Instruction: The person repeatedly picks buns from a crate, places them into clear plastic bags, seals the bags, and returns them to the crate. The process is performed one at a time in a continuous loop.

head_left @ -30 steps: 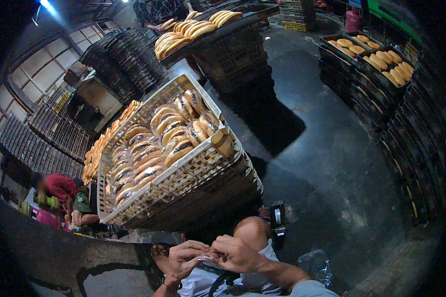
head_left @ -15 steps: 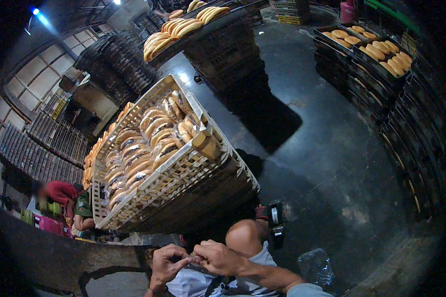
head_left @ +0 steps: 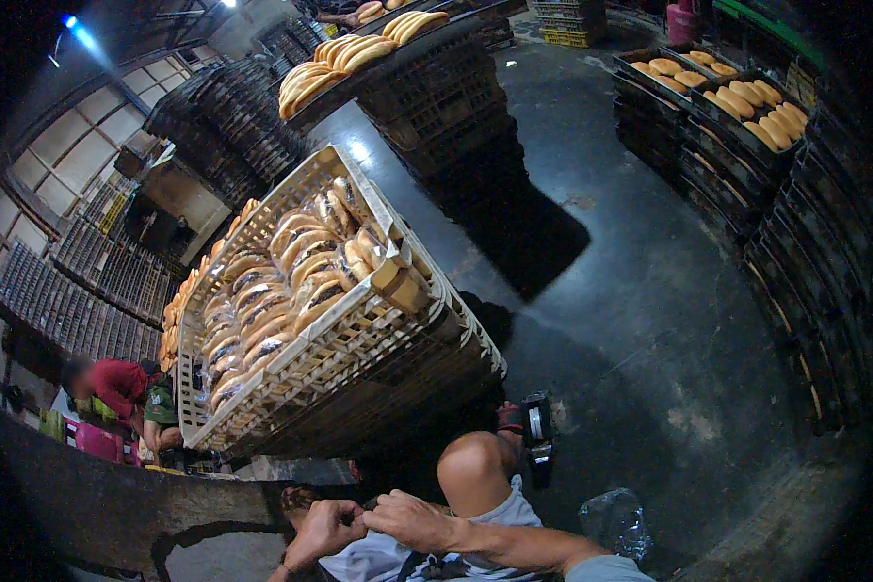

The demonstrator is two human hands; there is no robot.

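In the head view, the two hands have dropped slightly toward the lower left over the past second, and the pale sliver that showed between their fingertips is no longer plain to see; the crate's contents look unchanged, so the work seems to remain at the fingertips. The left hand (head_left: 325, 529) has its fingers bent in toward the thumb, and the right hand (head_left: 412, 521) is curled beside it, knuckles up, their fingertips meeting or nearly so. How tightly either is closed, and whether a small thing is pinched between them, I cannot tell. The buns (head_left: 267, 315), wrapped in clear film with dark filling showing, lie in rows ahead and to the left of both hands, well apart from them, inside a pale slatted crate (head_left: 354, 322). A bare knee (head_left: 475, 470) rises just right of and beyond the right hand. Farther right of that hand, crumpled clear plastic (head_left: 616, 524) lies on the floor. Far ahead of the hands, plain loaves (head_left: 344, 58) are heaped on a dark tray; a co-worker in a red top (head_left: 121, 388) bends over, far to the left of the left hand.
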